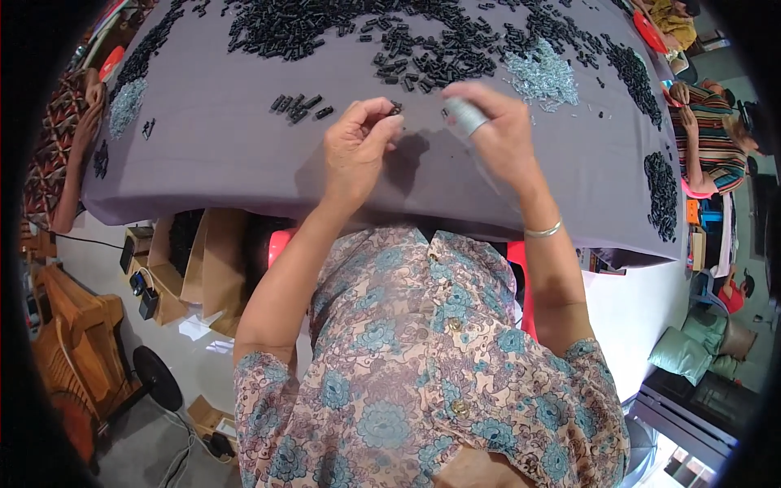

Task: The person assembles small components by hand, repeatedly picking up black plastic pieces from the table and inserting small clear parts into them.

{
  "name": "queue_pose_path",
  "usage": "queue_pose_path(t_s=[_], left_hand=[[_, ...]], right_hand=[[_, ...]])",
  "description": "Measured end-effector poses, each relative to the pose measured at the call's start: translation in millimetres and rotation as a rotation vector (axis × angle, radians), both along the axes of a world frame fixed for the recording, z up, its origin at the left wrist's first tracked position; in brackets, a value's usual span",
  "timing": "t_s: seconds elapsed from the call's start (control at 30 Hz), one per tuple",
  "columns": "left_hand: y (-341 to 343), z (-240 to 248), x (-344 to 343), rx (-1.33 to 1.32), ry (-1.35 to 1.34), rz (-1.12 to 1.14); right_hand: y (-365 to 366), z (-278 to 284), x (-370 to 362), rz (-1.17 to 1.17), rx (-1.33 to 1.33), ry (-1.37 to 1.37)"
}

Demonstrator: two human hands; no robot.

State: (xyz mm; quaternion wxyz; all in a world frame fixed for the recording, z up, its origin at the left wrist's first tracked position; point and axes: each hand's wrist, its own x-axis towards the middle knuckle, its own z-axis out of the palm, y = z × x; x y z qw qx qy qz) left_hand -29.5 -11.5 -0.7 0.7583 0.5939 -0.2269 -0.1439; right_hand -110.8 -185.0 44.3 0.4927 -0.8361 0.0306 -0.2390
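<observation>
My left hand (355, 153) is closed in a pinch above the cloth-covered table, with a small black part (396, 107) between thumb and fingertips. Just right of it, my right hand (508, 140) wraps round a grey cylindrical tool (465, 115) whose dark tip points toward the left hand. Motion blurs the tool, so its exact kind is unclear. A gap separates the tip from the black part. To the left of my left hand lies a small group of black cylindrical parts (298, 107).
A large heap of black cylindrical parts (285, 28) spreads over the far table. Small clear pieces (543, 75) form a pile beyond my right hand, and another clear pile (127, 108) sits at the left. People work at both sides. Cardboard boxes (220, 260) stand below the near edge.
</observation>
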Motion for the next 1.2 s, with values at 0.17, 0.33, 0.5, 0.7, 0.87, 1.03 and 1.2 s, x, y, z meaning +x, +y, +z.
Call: queue_pose_path(t_s=[0.17,0.33,0.5,0.7,0.87,1.03,1.2], left_hand=[[5,9,12,-0.025,0.056,0.081],[9,11,16,0.058,0.026,0.102],[8,7,14,0.113,0.005,0.064],[5,2,10,0.104,-0.020,0.041],[5,4,6,0.089,-0.025,0.039],[1,9,-2,0.076,0.005,-0.013],[-1,3,-4,0.112,-0.110,-0.076]], right_hand=[[-38,-3,1,-0.174,0.115,0.079],[-35,-15,1,-0.130,-0.182,0.066],[-19,-4,6,-0.096,-0.360,0.131],[-12,-2,6,-0.098,-0.496,0.243],[-14,-9,11,-0.087,-0.598,0.196],[-10,-14,11,-0.016,-0.188,0.137],[1,-11,8,0.131,0.333,0.130]])
